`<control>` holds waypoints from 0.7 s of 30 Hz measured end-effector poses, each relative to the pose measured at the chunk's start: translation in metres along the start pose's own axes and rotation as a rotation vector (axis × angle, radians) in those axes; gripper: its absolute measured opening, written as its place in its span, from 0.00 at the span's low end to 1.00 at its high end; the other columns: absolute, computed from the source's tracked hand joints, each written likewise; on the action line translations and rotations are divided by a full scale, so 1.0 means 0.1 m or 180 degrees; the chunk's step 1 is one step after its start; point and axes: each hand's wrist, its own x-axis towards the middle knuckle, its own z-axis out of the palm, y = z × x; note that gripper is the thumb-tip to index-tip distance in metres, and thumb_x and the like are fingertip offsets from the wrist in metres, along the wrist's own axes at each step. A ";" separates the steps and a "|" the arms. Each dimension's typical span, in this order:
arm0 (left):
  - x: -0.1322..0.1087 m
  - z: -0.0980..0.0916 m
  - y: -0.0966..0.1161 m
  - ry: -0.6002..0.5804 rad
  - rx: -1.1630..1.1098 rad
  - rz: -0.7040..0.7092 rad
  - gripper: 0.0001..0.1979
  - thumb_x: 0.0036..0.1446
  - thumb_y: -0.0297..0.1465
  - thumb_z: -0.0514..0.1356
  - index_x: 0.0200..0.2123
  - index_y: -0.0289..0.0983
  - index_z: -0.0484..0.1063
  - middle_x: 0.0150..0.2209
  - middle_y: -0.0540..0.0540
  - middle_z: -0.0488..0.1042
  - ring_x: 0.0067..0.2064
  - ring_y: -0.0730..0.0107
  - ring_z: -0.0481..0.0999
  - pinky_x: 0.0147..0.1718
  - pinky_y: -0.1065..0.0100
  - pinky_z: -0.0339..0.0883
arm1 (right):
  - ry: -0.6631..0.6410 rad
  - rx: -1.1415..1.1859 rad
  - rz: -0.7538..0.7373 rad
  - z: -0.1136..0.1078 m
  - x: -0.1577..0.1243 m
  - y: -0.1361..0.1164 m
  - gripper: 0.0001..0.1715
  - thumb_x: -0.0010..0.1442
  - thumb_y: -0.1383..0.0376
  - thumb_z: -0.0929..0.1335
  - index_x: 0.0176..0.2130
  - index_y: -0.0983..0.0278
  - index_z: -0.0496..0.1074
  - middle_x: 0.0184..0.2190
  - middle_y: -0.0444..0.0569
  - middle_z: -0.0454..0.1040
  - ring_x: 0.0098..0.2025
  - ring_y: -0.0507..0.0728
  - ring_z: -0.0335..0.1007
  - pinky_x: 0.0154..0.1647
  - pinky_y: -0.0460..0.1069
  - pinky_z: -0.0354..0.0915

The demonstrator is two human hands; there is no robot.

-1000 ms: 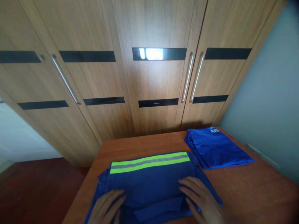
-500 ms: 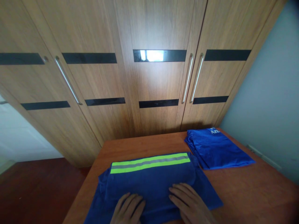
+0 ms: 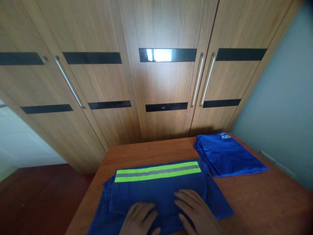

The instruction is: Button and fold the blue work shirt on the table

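A navy blue garment [image 3: 156,192] with a yellow-green and grey reflective strip across its far edge lies folded before me. My left hand [image 3: 140,217] rests over its near part, fingers apart and bent a little. To the right, my right hand [image 3: 194,209] lies on the same cloth with its fingers spread. Neither hand grips the fabric visibly. The garment's near edge runs partly under my hands and out of the frame.
A brighter blue folded cloth [image 3: 230,156] with white lettering sits at the back right of the brown wooden table [image 3: 137,151]. Behind the table stands a wooden wardrobe [image 3: 166,85] with metal handles. A grey-blue wall [image 3: 283,107] borders the right side.
My left hand has shifted right and slightly up over the cloth. My right hand has moved slightly left and up. The garment stays in nearly the same place.
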 end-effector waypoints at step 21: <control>0.39 0.56 0.09 -0.0422 0.0160 -0.1145 0.32 0.63 0.47 0.48 0.67 0.48 0.44 0.68 0.44 0.49 0.66 0.47 0.51 0.59 0.43 0.47 | 0.0795 0.0345 0.1208 0.52 0.25 0.72 0.24 0.63 0.63 0.61 0.59 0.60 0.63 0.58 0.54 0.66 0.61 0.62 0.60 0.61 0.62 0.58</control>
